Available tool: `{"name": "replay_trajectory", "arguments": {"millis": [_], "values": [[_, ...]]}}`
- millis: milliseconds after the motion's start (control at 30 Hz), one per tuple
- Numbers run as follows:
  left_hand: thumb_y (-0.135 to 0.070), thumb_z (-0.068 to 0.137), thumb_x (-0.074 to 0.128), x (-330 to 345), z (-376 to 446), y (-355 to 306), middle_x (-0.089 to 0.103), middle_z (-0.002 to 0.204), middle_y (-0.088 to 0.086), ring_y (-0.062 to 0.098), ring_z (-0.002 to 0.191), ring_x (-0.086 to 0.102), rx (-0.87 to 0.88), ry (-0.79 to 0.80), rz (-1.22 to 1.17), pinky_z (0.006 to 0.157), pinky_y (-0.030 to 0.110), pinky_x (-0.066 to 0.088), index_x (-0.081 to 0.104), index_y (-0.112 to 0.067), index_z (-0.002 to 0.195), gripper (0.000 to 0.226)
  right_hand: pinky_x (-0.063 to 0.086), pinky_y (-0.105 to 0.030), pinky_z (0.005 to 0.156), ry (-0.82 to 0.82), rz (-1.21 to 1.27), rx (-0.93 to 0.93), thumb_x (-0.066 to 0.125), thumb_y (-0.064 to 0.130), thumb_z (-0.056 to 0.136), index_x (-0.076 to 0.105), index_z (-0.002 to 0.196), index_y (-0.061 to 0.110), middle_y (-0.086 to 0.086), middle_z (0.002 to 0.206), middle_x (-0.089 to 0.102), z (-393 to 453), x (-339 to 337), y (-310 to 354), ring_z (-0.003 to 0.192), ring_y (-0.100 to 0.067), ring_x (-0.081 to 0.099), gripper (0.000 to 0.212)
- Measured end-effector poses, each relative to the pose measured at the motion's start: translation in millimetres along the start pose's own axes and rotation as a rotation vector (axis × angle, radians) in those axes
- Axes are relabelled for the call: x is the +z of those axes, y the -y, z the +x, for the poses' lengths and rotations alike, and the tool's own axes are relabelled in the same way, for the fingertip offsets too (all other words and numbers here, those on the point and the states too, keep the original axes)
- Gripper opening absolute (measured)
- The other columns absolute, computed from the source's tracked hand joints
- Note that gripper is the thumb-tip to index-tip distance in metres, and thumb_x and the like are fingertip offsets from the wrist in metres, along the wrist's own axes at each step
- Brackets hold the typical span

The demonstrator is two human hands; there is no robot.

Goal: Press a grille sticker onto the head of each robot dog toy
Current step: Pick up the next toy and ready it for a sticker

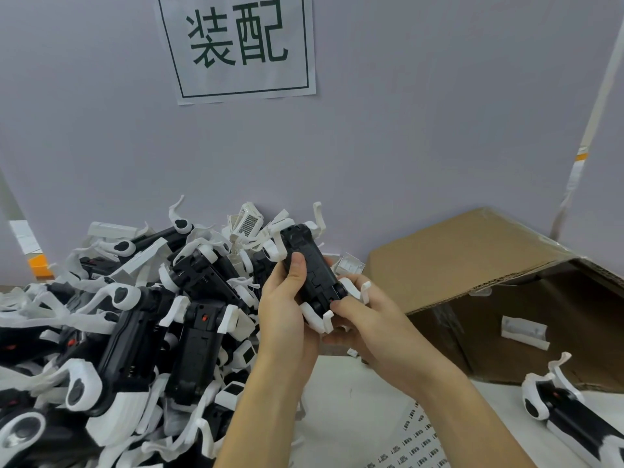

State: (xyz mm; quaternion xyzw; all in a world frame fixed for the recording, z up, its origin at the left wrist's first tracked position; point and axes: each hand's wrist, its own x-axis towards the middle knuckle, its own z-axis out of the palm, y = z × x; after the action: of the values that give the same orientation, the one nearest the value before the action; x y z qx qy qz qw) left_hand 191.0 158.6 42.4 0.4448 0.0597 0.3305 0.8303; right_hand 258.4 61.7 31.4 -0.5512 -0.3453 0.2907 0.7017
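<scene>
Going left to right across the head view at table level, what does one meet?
Pile of robot dog toys → left hand → held robot dog toy → right hand → cardboard box → lone robot dog toy at the right edge.

Lilac wall (pixel 405 130), paper sign (pixel 236 45)
</scene>
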Motion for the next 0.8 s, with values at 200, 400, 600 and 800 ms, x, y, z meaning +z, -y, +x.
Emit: {"name": "replay_trajectory", "arguments": {"millis": [200,400,600,800], "values": [[-0.039,0.081,0.063,-0.8,2.1,1.6,0.074,0.091,0.011,0.031,0.078,0.072,-0.008,0.007,0.002,0.05,0.036,0.053,0.075,-0.014,0.093,0.03,0.056,-0.026,0.072,-0.02,-0.077,0.016,0.047,0.007,0.101,0.058,0.124,0.019,-0.012,0.108,0.071,0.4,-2.4,-0.4,0.078,-0.012,0.067,0.027],[-0.038,0.081,0.062,-1.0,1.8,2.9,0.075,0.089,0.008,0.028,0.076,0.073,0.004,0.025,0.028,0.054,0.039,0.056,0.075,-0.018,0.092,0.026,0.055,-0.028,0.068,-0.048,-0.118,0.024,0.047,0.009,0.1,0.059,0.121,0.02,-0.01,0.098,0.067,0.9,-3.0,-2.1,0.081,-0.018,0.061,0.026],[-0.038,0.08,0.063,-2.1,3.7,5.6,0.075,0.091,0.007,0.027,0.08,0.074,0.021,0.034,0.041,0.065,0.045,0.061,0.077,-0.021,0.088,0.023,0.053,-0.026,0.061,-0.066,-0.141,0.036,0.05,0.016,0.102,0.06,0.118,0.021,-0.01,0.092,0.061,1.5,-3.3,-1.1,0.077,-0.019,0.056,0.02],[-0.045,0.079,0.064,-5.5,4.5,3.9,0.076,0.089,0.009,0.028,0.076,0.074,-0.022,0.048,0.0,0.063,0.047,0.06,0.076,-0.021,0.091,0.029,0.055,-0.026,0.066,-0.032,-0.11,0.044,0.053,0.016,0.101,0.061,0.118,0.023,0.0,0.09,0.069,0.5,-2.1,-1.1,0.073,-0.008,0.065,0.02]]}}
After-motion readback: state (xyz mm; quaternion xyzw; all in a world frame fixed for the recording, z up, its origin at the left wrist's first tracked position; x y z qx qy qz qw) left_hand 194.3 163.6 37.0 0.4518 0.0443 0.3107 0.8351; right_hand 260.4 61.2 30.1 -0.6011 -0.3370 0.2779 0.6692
